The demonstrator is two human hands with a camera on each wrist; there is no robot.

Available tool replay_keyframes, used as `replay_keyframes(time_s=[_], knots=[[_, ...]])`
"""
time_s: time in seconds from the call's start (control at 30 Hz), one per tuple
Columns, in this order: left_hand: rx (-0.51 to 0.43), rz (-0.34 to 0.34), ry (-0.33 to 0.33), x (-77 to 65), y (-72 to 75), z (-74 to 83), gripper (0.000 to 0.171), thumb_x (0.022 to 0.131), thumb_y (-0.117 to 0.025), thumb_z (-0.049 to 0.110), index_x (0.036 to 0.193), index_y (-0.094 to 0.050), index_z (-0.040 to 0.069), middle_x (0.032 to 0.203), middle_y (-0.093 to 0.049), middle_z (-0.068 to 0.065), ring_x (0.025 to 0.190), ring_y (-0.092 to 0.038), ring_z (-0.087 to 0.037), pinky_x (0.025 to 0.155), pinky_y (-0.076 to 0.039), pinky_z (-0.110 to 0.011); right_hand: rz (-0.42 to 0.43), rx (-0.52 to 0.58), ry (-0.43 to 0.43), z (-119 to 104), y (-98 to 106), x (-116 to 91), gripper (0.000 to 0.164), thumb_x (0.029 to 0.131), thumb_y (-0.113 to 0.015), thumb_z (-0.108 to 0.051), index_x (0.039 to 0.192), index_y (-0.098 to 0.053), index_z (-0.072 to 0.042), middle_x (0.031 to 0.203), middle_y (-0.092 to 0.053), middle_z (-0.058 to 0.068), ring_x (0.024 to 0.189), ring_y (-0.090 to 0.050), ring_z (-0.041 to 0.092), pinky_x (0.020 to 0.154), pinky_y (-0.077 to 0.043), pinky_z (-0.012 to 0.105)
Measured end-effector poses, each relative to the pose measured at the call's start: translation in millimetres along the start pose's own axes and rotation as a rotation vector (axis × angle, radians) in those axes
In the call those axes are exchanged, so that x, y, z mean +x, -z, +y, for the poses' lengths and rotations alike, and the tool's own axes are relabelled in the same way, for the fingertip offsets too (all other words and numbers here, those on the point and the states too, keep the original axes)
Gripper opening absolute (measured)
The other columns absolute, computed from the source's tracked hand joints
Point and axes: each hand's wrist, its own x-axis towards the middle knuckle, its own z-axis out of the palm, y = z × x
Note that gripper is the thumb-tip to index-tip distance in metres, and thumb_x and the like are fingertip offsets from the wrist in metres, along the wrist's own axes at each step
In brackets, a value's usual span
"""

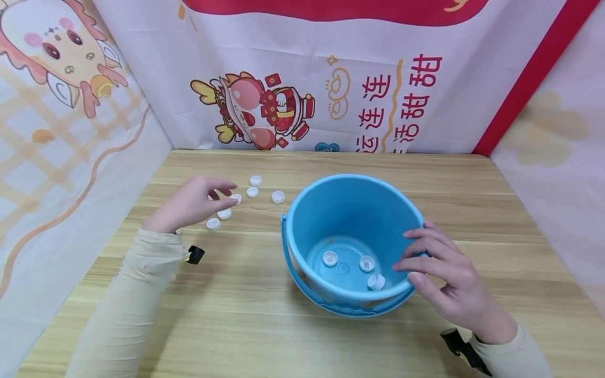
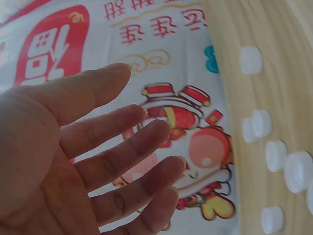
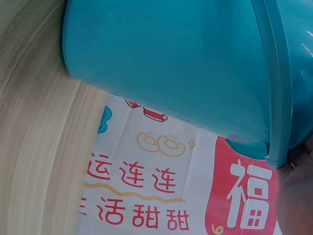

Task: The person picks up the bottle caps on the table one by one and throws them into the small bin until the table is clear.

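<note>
A blue bucket [image 1: 302,273] stands upright on the table, its handle [image 1: 352,311] lowered along the near side. At the bottom lie three white bottle caps, one of them a tilted cap [image 1: 376,282]. My right hand [image 1: 444,268] holds the bucket's right rim, fingers reaching over it. The right wrist view shows the bucket's outer wall [image 3: 161,54] and only a bit of that hand [image 3: 296,196]. My left hand [image 1: 191,203] hovers by several white caps [image 1: 224,213], thumb close to one cap [image 1: 237,199]. Its fingers [image 2: 132,142] are loosely spread in the left wrist view, with nothing between them.
One cap [image 1: 278,197] lies between the loose group and the bucket. The wooden table [image 1: 227,325] ends at a printed cloth backdrop [image 1: 293,47], with more cloth on both sides. Black straps [image 1: 195,255] stick out at the wrists.
</note>
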Motion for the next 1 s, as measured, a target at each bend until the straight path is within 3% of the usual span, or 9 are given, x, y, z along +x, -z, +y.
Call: replay_keyframes(time_s=[0.27,0.57,0.77,1.0], knots=[[-0.005,-0.046,0.108,-1.9,-13.3,-42.1,0.046,0.094,-0.070,0.027,0.132,-0.062,0.002,0.110,-0.069,-0.013,0.093,-0.064,-0.028,0.075,-0.053,-0.042,0.006,0.003,0.023,0,-2,2,0.032,0.103,-0.055,-0.028,0.091,-0.074,-0.005,0.090,-0.063,0.010,0.116,-0.053,0.029,0.116,-0.025,0.042],[-0.008,-0.051,0.133,-1.1,-28.8,-72.9,0.047,0.090,-0.074,0.022,0.128,-0.063,-0.003,0.104,-0.069,-0.011,0.086,-0.061,-0.024,0.072,-0.049,-0.036,-0.002,-0.003,-0.009,1,-1,-1,0.032,0.103,-0.055,-0.030,0.092,-0.074,-0.006,0.091,-0.064,0.010,0.117,-0.052,0.029,0.116,-0.025,0.042],[-0.011,-0.055,0.130,-2.2,-33.0,-81.9,0.047,0.089,-0.075,0.022,0.126,-0.064,-0.003,0.101,-0.069,-0.009,0.082,-0.061,-0.022,0.072,-0.048,-0.036,-0.005,-0.001,-0.009,2,0,-3,0.030,0.102,-0.056,-0.029,0.094,-0.075,-0.007,0.092,-0.064,0.010,0.117,-0.052,0.030,0.116,-0.025,0.042],[0.016,-0.095,0.184,-5.1,-36.7,-83.2,0.043,0.088,-0.075,0.020,0.124,-0.066,-0.002,0.099,-0.069,-0.009,0.086,-0.061,-0.023,0.079,-0.049,-0.041,-0.006,0.002,-0.005,2,0,-3,0.030,0.102,-0.056,-0.029,0.094,-0.075,-0.007,0.092,-0.064,0.010,0.117,-0.052,0.029,0.116,-0.025,0.042]])
